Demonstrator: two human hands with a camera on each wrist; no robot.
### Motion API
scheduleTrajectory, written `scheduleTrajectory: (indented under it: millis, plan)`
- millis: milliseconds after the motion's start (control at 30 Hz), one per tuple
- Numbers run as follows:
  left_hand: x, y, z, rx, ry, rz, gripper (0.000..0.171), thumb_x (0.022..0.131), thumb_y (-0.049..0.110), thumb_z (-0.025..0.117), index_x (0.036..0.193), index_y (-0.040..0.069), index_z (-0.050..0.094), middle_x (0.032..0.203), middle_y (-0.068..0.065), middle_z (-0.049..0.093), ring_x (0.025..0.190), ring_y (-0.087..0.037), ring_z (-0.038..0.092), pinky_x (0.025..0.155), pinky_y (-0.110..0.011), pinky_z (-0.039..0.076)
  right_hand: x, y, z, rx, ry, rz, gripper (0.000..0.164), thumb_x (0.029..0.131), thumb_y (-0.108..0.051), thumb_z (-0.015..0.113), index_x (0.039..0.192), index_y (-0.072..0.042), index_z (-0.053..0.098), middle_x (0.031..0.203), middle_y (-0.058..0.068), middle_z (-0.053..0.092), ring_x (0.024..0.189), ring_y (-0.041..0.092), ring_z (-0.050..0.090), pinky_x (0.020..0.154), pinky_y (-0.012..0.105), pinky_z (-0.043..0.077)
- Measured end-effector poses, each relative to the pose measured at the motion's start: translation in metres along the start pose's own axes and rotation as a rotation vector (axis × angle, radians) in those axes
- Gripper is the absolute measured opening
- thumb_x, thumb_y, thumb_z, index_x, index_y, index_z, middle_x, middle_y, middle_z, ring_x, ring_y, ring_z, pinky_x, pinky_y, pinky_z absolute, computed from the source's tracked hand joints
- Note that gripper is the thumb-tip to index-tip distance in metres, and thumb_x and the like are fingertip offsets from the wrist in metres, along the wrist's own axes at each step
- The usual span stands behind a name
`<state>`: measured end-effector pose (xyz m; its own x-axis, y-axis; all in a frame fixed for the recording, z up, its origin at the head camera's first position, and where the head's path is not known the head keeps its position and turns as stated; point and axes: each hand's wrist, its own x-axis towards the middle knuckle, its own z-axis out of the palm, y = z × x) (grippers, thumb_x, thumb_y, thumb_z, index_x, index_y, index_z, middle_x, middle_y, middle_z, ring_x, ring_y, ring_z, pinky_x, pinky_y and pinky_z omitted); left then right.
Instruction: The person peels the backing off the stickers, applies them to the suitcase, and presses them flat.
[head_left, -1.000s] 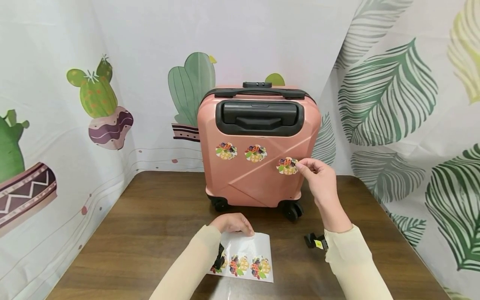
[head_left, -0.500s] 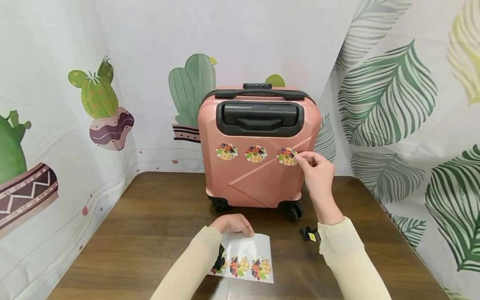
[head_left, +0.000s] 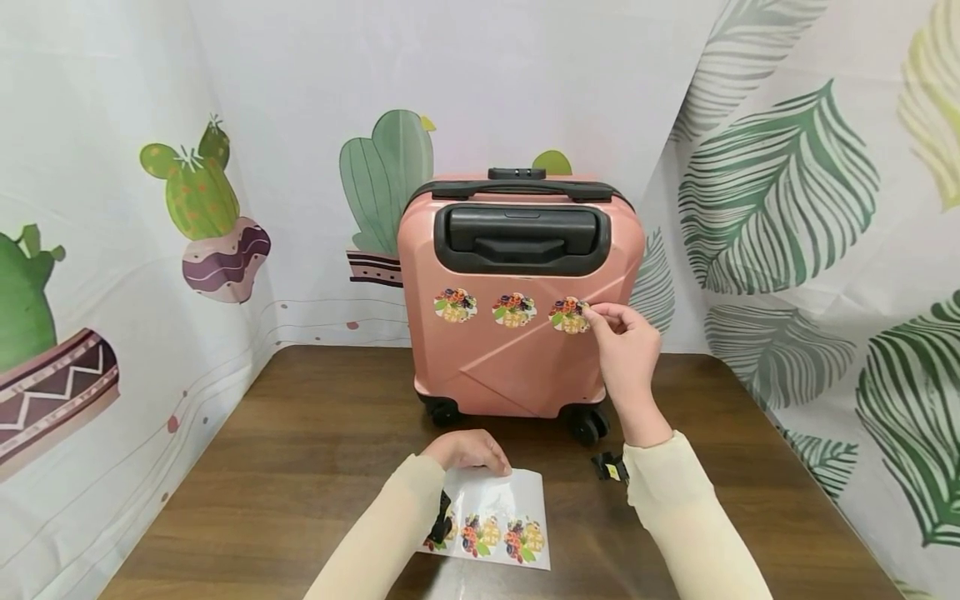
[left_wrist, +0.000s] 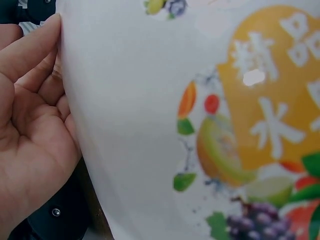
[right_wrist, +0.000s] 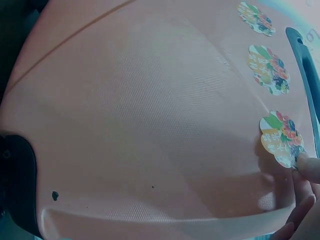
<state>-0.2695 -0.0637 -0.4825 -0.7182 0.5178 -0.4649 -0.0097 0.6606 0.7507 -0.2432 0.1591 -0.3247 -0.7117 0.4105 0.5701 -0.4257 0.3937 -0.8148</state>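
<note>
A pink suitcase [head_left: 502, 367] stands upright on the table, its black handle recess toward me. Two round fruit stickers, the left one [head_left: 455, 306] and the middle one [head_left: 514, 310], lie flat on its face in a row. My right hand [head_left: 628, 350] pinches a third fruit sticker [head_left: 567, 316] by its right edge, level with that row. A shadow falls beside this sticker [right_wrist: 281, 140] in the right wrist view; full contact cannot be told. My left hand [head_left: 471, 451] holds the top edge of a white sticker sheet [head_left: 491, 492], low over the table. Several fruit stickers show along its lower part.
The brown wooden table [head_left: 300, 467] spreads around the suitcase. Black wheels [head_left: 587, 423] carry the suitcase near the back edge. A printed cloth [head_left: 300, 167] with cacti and leaves hangs behind and at both sides. Black wrist straps are on both arms.
My right hand has raised the pinched sticker from below the row to its level, then shifted it slightly left toward the middle sticker. The left hand and the sheet have stayed in place.
</note>
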Motion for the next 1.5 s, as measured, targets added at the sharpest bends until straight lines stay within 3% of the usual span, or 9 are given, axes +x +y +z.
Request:
scheduleTrajectory:
  millis: [100,200,500,800,1000,1300,1500]
  plan:
    - [0.0,0.001,0.0,-0.01,0.004,0.003,0.021,0.092,0.008,0.072,0.109,-0.003,0.077,0.128,-0.013,0.071,0.127,-0.026,0.063,0.113,-0.04,0.047,-0.001,-0.001,0.003,-0.007,0.028,-0.044,0.02,0.092,-0.02,0.078,0.095,0.001,0.078,0.08,0.011,0.071,0.066,-0.003,0.051,0.058,0.013,0.039]
    - [0.0,0.001,0.001,-0.013,0.009,0.006,0.021,0.092,0.007,0.072,0.109,-0.003,0.077,0.127,-0.013,0.072,0.125,-0.024,0.063,0.111,-0.038,0.048,-0.001,-0.001,0.005,-0.019,0.057,-0.085,0.02,0.091,-0.016,0.079,0.095,0.003,0.077,0.087,0.021,0.073,0.069,-0.007,0.05,0.061,0.011,0.038]
    - [-0.002,0.001,0.003,-0.03,0.007,0.004,0.021,0.092,0.006,0.072,0.109,-0.005,0.076,0.125,-0.014,0.073,0.124,-0.024,0.064,0.112,-0.039,0.048,-0.003,0.004,0.01,-0.069,0.099,-0.116,0.02,0.091,-0.016,0.079,0.097,0.003,0.077,0.091,0.021,0.072,0.077,-0.012,0.049,0.069,0.009,0.038]
    - [-0.002,0.002,0.005,-0.01,0.021,-0.002,0.02,0.092,0.007,0.072,0.108,-0.004,0.077,0.126,-0.013,0.072,0.125,-0.026,0.064,0.112,-0.041,0.047,-0.003,0.009,0.012,-0.055,0.128,-0.166,0.02,0.09,-0.015,0.079,0.095,0.004,0.076,0.086,0.024,0.072,0.084,0.02,0.057,0.074,0.017,0.037]
    - [-0.003,0.002,0.005,0.009,0.023,0.007,0.02,0.092,0.009,0.072,0.107,-0.002,0.078,0.122,-0.012,0.074,0.118,-0.022,0.066,0.107,-0.037,0.05,-0.003,0.01,0.013,-0.038,0.143,-0.189,0.02,0.089,-0.014,0.08,0.093,0.006,0.076,0.08,0.025,0.067,0.08,-0.001,0.045,0.074,0.018,0.035]
    - [-0.004,0.0,0.007,-0.002,0.019,0.033,0.022,0.091,0.005,0.071,0.109,-0.007,0.076,0.119,-0.015,0.075,0.112,-0.018,0.068,0.099,-0.027,0.051,-0.005,0.011,0.016,-0.026,0.156,-0.18,0.021,0.09,-0.016,0.079,0.093,0.004,0.078,0.079,0.023,0.073,0.067,-0.01,0.047,0.064,0.008,0.037]
    - [-0.003,-0.001,0.006,0.006,0.03,0.033,0.021,0.091,0.007,0.072,0.108,-0.004,0.077,0.121,-0.014,0.075,0.118,-0.024,0.067,0.105,-0.035,0.051,-0.009,0.008,0.017,0.012,0.14,-0.155,0.021,0.092,-0.016,0.078,0.098,0.004,0.078,0.084,0.023,0.075,0.065,-0.013,0.049,0.062,0.006,0.039]
